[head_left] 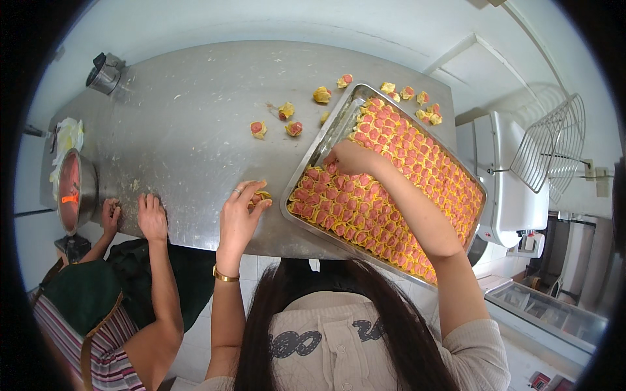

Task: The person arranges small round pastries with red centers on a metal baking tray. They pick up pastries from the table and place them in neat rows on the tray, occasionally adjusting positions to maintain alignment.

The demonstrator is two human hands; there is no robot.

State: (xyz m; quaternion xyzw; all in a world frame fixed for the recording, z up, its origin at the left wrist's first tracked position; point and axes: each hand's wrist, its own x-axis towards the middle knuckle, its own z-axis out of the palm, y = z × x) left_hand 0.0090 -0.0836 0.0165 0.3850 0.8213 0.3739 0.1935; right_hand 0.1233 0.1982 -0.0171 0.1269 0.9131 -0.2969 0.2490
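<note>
My left hand (238, 216) is over the steel table near its front edge, fingers curled around a small open-topped dumpling (262, 196) in a yellow wrapper. Across the large metal tray (326, 132), my right hand (352, 158) reaches to the left side, fingertips pinched on a dumpling (331, 167) at the edge of the packed rows. Tightly set dumplings (398, 202) with pink filling and yellow wrappers cover most of the tray. Bare metal shows along its upper left side.
Loose dumplings (294, 128) lie left of the tray, with several more (422, 98) beyond it. At left, a co-worker's hands (152, 218) rest at the table edge beside a steel bowl (78, 189) of pink filling. A metal cup (104, 75) stands far left; a wire rack (551, 153) is at right.
</note>
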